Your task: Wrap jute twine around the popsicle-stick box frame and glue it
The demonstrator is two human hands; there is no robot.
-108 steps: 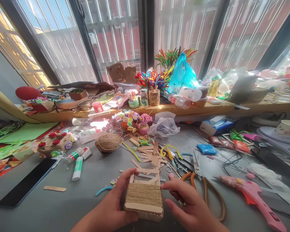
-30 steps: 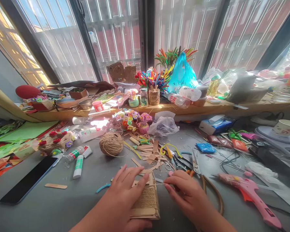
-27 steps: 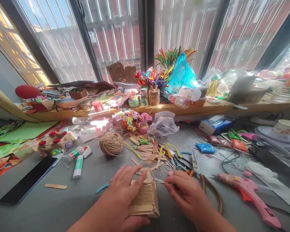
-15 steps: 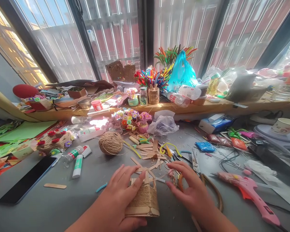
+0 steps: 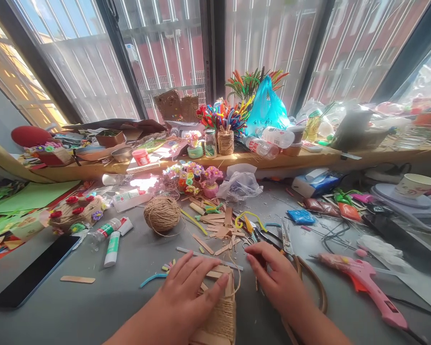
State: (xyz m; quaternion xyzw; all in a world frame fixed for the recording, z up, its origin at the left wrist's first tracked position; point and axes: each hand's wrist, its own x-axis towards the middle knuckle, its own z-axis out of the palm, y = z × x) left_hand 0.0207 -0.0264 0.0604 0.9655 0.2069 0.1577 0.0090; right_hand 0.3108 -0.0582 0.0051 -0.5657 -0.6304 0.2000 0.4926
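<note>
My left hand (image 5: 192, 292) is wrapped round a small craft-stick box (image 5: 222, 311) whose side is wound with twine, and its palm hides much of it. A loose strand of twine (image 5: 240, 278) loops up from the box's right edge. To the right of the box, my right hand (image 5: 282, 282) is curled with thumb and forefinger close together; what they hold, if anything, cannot be made out. Just beyond its fingers lie scissors (image 5: 287, 239) and other hand tools. A ball of twine (image 5: 161, 214) rests behind my left hand, beside loose craft sticks (image 5: 219, 224).
On the right lies a pink glue gun (image 5: 366, 282), with a kitchen scale (image 5: 420, 211) carrying a paper cup behind it. A phone (image 5: 36, 273), a glue stick (image 5: 112, 250) and a single craft stick (image 5: 77, 279) are on the left. A cluttered ledge (image 5: 201, 164) runs along the window.
The box has come lower and nearer me, tilted so its stick-covered top shows more. My right hand's fingers have drawn closer together. The view has shifted slightly.
</note>
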